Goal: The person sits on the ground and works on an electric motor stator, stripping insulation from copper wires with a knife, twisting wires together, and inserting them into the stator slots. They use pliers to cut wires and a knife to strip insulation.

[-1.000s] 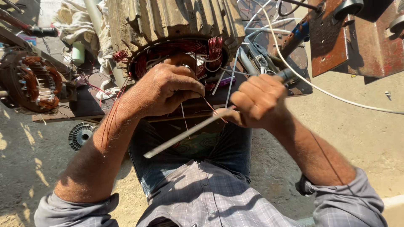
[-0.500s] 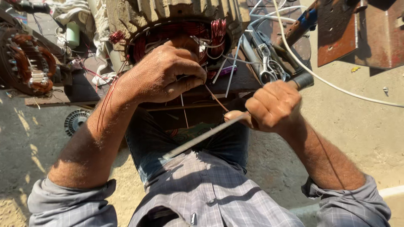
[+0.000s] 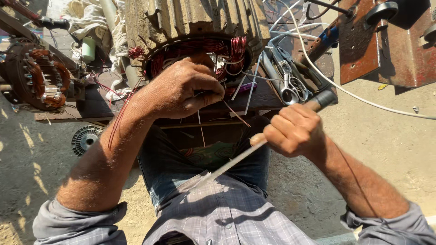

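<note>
- Hands first: the left hand (image 3: 184, 90) was curled tight at the mouth of the big motor stator (image 3: 195, 27), fingertips pinched on thin strands of red copper wire (image 3: 234, 112) that ran out below the knuckles.
- The right hand (image 3: 295, 131) was a closed fist round a long, flat white strip (image 3: 227, 167), which slanted down and left from the fist to the person's checked shirt (image 3: 218, 213).
- A dark-ended handle (image 3: 323, 97) stuck out above that fist; whether the same hand gripped it, I could not tell.
- The stator sat on the edge of a low wooden desk (image 3: 95, 106), right in front of the person's knees, ribbed housing up top, red windings (image 3: 195, 47) ringed inside the opening.
- The two hands were near each other but apart, the left higher and closer to the windings.
- Scissors (image 3: 293, 86) and grey metal tools lay just right of the stator, above the right hand.
- A white cable (image 3: 363, 97) swept across the ground towards a rusty metal block (image 3: 386, 45).
- Off to the left stood a second, smaller wound core (image 3: 41, 77), and a small finned disc (image 3: 84, 138) lay on the ground below the desk.
</note>
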